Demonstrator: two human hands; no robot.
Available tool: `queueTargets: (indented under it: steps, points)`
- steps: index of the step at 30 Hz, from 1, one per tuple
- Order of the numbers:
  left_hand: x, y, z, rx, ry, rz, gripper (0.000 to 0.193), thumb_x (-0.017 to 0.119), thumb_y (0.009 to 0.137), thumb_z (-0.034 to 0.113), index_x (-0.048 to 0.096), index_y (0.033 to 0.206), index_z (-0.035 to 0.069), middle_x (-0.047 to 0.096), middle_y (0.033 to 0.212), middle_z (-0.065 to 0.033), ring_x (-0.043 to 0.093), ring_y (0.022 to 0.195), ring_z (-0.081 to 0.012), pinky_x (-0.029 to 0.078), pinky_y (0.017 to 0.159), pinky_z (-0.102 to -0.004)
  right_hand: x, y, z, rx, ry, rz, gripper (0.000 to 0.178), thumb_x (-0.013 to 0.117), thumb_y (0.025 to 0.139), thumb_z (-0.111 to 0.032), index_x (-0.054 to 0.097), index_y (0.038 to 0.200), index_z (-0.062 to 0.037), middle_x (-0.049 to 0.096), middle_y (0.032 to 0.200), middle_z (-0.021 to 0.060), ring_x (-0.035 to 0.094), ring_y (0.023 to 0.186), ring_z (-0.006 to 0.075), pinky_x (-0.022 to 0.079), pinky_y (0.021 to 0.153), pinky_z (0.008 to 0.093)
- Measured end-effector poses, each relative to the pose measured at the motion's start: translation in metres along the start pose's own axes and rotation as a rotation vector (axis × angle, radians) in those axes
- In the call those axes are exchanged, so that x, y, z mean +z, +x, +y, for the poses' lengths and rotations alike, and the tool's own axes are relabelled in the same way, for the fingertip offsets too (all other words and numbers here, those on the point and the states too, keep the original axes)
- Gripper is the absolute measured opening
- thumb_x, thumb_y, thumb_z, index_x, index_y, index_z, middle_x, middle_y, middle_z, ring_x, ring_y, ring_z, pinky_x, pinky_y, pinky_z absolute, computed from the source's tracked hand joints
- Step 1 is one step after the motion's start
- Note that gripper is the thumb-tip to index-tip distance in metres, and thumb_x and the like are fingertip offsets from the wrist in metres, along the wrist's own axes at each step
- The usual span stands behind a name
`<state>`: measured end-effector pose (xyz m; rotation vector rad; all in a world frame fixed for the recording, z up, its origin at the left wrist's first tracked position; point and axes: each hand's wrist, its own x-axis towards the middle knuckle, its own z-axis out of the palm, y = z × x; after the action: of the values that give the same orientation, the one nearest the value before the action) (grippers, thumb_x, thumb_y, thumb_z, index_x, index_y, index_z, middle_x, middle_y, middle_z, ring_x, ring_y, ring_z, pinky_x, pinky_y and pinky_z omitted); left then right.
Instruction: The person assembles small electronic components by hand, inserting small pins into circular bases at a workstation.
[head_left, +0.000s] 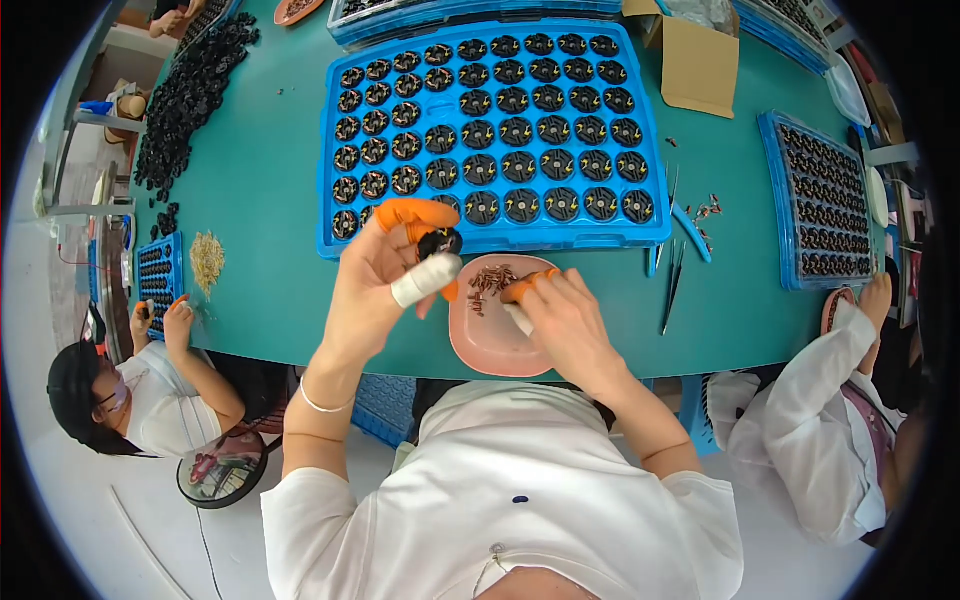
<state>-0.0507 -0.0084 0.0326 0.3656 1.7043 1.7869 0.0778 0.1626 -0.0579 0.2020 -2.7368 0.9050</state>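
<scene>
My left hand (372,272) is raised at the near edge of the blue tray, with orange finger covers and a white wrap on the thumb. Pinched in it is a small black round part (438,243), partly hidden by the fingers. My right hand (570,322) dips into a pink bowl (470,350), its covered fingertips bent together beside a heap of small copper-coloured pieces (490,282). Whatever those fingertips hold is hidden. Beyond both hands lies the blue tray (440,106), with rows of similar black round parts in its pockets.
Right of the bowl lie tweezers (673,285), a blue-handled tool (690,232) and loose copper pieces (708,210). A cardboard box (700,70) and another filled tray (775,205) stand farther right. Black parts (190,110) are piled at left. People (165,400) sit on both sides.
</scene>
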Motion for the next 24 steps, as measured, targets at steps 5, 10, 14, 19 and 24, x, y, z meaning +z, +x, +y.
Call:
queueTargets:
  steps: [5,10,14,19,24]
  points:
    - [0.016,-0.022,-0.020,0.069,-0.233,-0.028,0.044,0.066,0.086,0.013,0.049,0.121,-0.007,0.061,0.092,-0.0141,0.065,0.075,-0.0224,0.050,0.052,-0.0263,-0.009,-0.001,-0.006,0.104,0.083,0.056,0.017,0.069,0.076,-0.013,0.064,0.091,-0.0064,0.057,0.082,0.0079,0.054,0.079,0.0250,0.039,0.072,0.0367]
    - [0.022,-0.035,-0.029,0.067,-0.211,0.060,0.041,0.055,0.091,0.006,0.045,0.128,-0.009,0.063,0.093,-0.0182,0.067,0.078,-0.0265,0.054,0.058,-0.0302,0.006,-0.002,-0.006,-0.010,-0.212,-0.032,0.020,0.071,0.075,-0.015,0.065,0.093,-0.0095,0.058,0.085,0.0069,0.055,0.079,0.0236,0.037,0.071,0.0348]
    - [0.019,-0.046,-0.039,0.040,-0.226,0.070,0.037,0.054,0.092,0.005,0.049,0.125,-0.010,0.064,0.095,-0.0187,0.067,0.079,-0.0255,0.055,0.060,-0.0294,-0.007,0.000,-0.005,0.097,0.042,0.018,0.023,0.072,0.075,-0.012,0.067,0.097,-0.0095,0.059,0.085,0.0067,0.053,0.074,0.0194,0.037,0.070,0.0324]
    - [0.018,-0.052,-0.048,0.043,-0.325,0.144,0.032,0.051,0.093,0.005,0.054,0.122,-0.009,0.065,0.098,-0.0180,0.067,0.080,-0.0235,0.054,0.064,-0.0284,-0.029,0.008,-0.020,0.358,0.672,0.162,0.020,0.070,0.078,-0.005,0.068,0.099,-0.0046,0.063,0.088,0.0048,0.053,0.071,0.0117,0.041,0.068,0.0276]
    - [0.029,-0.054,-0.044,-0.010,-0.293,0.093,0.031,0.056,0.094,0.008,0.056,0.122,-0.004,0.064,0.102,-0.0113,0.065,0.081,-0.0186,0.055,0.071,-0.0288,-0.032,0.006,-0.026,0.556,1.274,0.278,0.017,0.068,0.081,-0.002,0.065,0.098,0.0003,0.064,0.094,0.0063,0.057,0.076,0.0120,0.045,0.067,0.0255]
